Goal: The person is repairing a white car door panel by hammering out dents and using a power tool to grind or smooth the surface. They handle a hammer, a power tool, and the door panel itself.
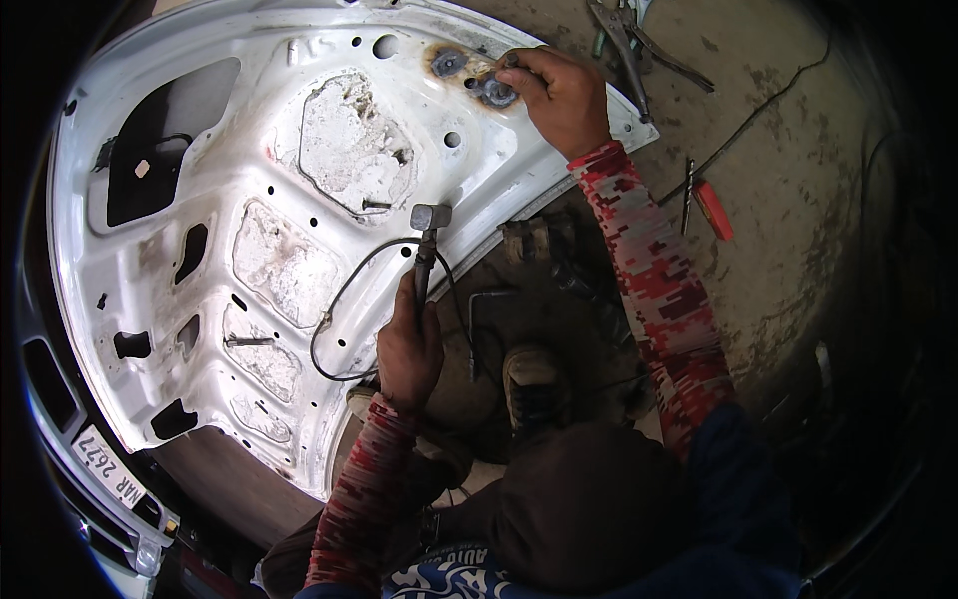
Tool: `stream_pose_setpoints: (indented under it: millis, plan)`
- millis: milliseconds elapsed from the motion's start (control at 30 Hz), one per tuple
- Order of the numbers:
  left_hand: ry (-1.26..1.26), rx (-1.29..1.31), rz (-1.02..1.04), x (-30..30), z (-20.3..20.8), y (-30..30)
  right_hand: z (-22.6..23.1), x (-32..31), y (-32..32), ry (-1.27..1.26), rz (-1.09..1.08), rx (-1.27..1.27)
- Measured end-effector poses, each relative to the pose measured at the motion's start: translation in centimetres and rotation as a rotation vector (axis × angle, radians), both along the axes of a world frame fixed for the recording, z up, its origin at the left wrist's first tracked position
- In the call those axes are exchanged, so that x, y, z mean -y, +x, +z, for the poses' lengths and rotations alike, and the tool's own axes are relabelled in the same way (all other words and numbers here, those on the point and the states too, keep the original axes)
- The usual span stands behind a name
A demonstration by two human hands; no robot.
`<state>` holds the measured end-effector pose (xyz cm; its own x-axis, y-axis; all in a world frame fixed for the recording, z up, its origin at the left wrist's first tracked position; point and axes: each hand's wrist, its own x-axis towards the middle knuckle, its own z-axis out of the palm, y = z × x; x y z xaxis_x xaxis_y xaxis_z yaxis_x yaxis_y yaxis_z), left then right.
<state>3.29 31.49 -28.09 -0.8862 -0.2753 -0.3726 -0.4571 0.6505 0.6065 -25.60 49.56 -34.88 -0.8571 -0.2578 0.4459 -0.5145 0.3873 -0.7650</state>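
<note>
A white car hood [220, 170], its ribbed inner side up, lies in front of me. My left hand [409, 354] is closed round the handle of a hammer [430, 219], whose square metal head is over the hood's near edge. At the far right corner of the hood, my right hand [561, 95] pinches a short dark metal pin [512, 63]. That hand is beside two scorched round patches [449, 64] on the hood. The pin's lower end is hard to make out.
Loose bolts [249, 341] and a black cable [317, 344] lie on the hood. Locking pliers [624, 50], a drill bit [689, 198] and a red-handled piece [715, 210] are on the floor at right. An L-shaped wrench [473, 329] lies near my shoe [532, 384]. A car bumper [75, 479] stands left.
</note>
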Motion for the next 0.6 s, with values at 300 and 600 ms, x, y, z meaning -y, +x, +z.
stream_pose_setpoints:
  millis: [300,600]
  plan:
    - [0.044,0.037,0.039,0.1,0.3,-0.1,1.3,1.1,-1.1,-0.193,0.000,0.191]
    - [0.036,0.039,0.039,0.0,0.8,-0.4,0.4,5.0,-5.0,-0.048,0.158,0.146]
